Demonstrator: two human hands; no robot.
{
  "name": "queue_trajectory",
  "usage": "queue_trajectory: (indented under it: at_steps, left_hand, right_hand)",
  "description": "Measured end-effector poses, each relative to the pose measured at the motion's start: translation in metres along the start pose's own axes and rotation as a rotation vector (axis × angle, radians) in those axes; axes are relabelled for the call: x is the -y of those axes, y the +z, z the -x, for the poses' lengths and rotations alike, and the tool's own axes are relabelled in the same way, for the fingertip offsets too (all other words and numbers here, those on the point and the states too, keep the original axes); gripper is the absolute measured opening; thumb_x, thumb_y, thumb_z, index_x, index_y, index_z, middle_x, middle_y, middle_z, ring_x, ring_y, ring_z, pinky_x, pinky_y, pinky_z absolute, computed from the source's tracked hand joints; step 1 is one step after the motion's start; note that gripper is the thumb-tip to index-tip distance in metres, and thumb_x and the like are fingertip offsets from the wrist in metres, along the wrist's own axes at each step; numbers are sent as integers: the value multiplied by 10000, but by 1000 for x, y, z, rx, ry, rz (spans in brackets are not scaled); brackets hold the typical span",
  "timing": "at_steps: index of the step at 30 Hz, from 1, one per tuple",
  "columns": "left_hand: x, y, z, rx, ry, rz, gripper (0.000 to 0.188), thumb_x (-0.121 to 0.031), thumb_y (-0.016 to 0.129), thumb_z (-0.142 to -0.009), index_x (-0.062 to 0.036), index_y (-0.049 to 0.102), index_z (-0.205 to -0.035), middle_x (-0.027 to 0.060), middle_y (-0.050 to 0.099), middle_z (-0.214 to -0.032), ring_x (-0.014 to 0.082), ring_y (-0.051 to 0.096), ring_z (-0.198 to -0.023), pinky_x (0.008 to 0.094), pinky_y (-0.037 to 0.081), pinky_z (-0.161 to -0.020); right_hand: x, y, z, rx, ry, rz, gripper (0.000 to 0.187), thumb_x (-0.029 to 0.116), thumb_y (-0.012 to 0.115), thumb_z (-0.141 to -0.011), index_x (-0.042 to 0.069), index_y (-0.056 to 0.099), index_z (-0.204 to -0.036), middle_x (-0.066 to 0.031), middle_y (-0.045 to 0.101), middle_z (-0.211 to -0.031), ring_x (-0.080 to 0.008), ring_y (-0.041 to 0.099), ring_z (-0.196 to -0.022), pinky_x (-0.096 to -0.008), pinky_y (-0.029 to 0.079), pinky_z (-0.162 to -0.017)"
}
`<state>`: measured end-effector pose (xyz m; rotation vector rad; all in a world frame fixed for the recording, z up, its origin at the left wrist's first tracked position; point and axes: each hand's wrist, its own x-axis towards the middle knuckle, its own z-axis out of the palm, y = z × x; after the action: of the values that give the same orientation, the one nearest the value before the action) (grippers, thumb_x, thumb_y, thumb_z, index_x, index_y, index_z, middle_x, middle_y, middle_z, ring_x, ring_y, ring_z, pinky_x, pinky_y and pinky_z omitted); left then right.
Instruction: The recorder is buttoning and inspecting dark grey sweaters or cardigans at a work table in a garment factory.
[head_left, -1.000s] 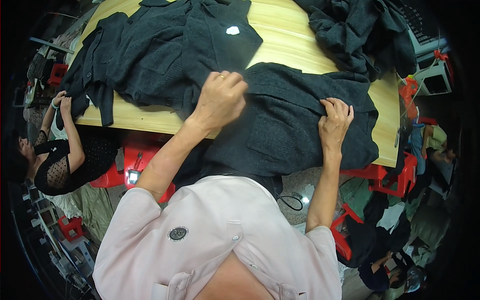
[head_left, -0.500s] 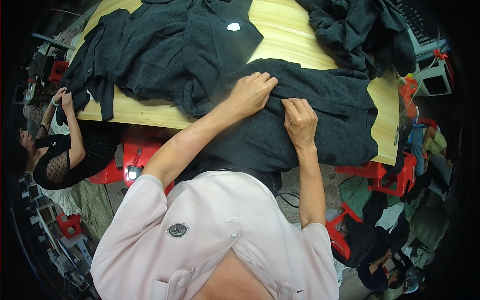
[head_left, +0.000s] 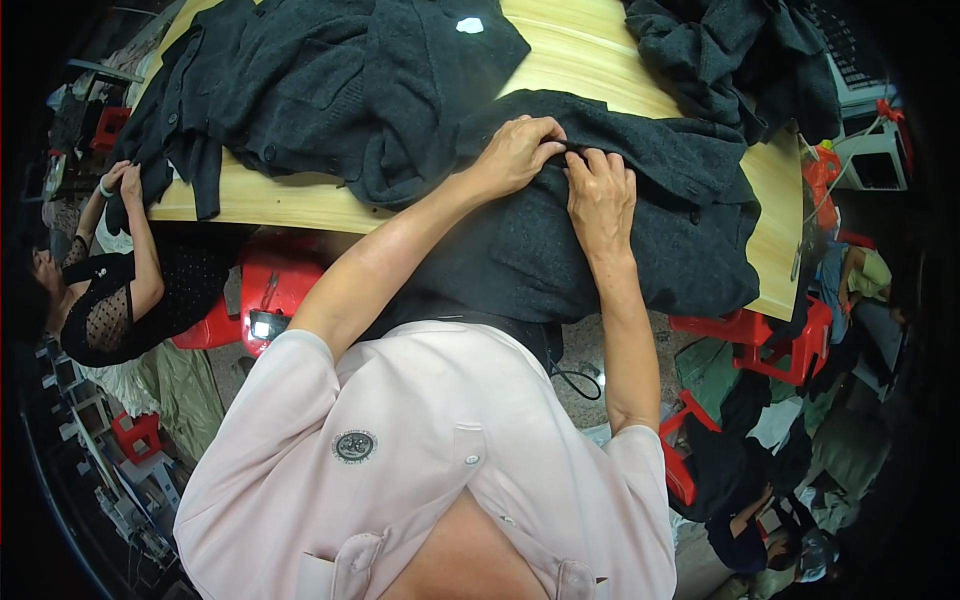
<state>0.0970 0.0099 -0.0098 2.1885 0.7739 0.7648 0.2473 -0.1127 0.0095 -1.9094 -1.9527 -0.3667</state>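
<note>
A dark grey knit cardigan (head_left: pixel 660 260) lies across the near edge of the table, partly hanging toward my body. My left hand (head_left: pixel 522 155) is closed at its far part, thumb and fingers pinching the fabric edge. Close beside it, my right hand (head_left: pixel 602 195) also pinches that edge, fingers bent downward. The fingertips of both hands almost meet. To the right of my right hand, a dark button (head_left: pixel 695 215) shows on the cardigan, by a raised fold. Whatever lies between my fingertips besides cloth is hidden.
More dark knit garments (head_left: pixel 300 90) cover the table's left side, with a white scrap (head_left: pixel 469 25) on top. Another dark pile (head_left: pixel 720 60) lies at the far right of the yellow wooden table (head_left: pixel 575 50). A co-worker (head_left: pixel 115 290) handles cloth at left. Red stools (head_left: pixel 275 285) stand below.
Both hands have moved slightly away from me and closer together, now gripping the cardigan edge. The fabric to their right has been lifted into a fold, and a button shows there.
</note>
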Motion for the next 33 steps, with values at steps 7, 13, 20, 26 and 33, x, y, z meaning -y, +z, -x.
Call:
queue_trajectory:
  at_steps: [7, 13, 20, 26, 33]
  left_hand:
    - [-5, -7, -3, 90, -82, 128, 255, -186, 740, -1024, 17, 767, -1176, 214, 795, -1090, 364, 770, -1020, 437, 585, -887]
    - [-5, -10, 8, 35, 45, 179, 205, -137, 752, -1009, 17, 759, -1143, 168, 790, -1066, 325, 768, -987, 399, 590, -856]
    - [-2, -17, 20, 58, 180, 211, 196, -83, 805, -946, -4, 762, -1120, 127, 773, -1103, 304, 757, -1029, 395, 596, -893]
    - [-1, -16, 18, 54, 229, -1, 297, -105, 862, -882, -30, 765, -1152, 135, 780, -1132, 335, 756, -1056, 411, 608, -906]
    - [1, -4, 26, -135, 344, -74, 283, -139, 878, -859, -63, 827, -1127, 92, 802, -986, 306, 775, -901, 397, 620, -790]
  right_hand:
    - [-11, 7, -8, -245, -213, -170, 120, 40, 750, -888, 59, 772, -1005, -50, 746, -928, -236, 727, -842, -357, 580, -723]
    - [-5, 3, -7, -271, -238, -175, 35, 41, 751, -915, 47, 722, -934, -74, 749, -1009, -228, 740, -829, -344, 605, -688]
    - [-5, 7, -4, -190, -184, -167, 102, 24, 726, -910, 53, 634, -876, -76, 731, -997, -239, 737, -804, -359, 613, -654]
    - [-6, 10, -5, -238, -163, -210, 121, -5, 741, -874, 51, 634, -876, -80, 702, -909, -259, 717, -774, -376, 598, -650]
    - [-6, 12, -4, -236, -111, -286, 148, -31, 750, -848, 44, 623, -866, -103, 678, -865, -292, 700, -754, -403, 588, -651]
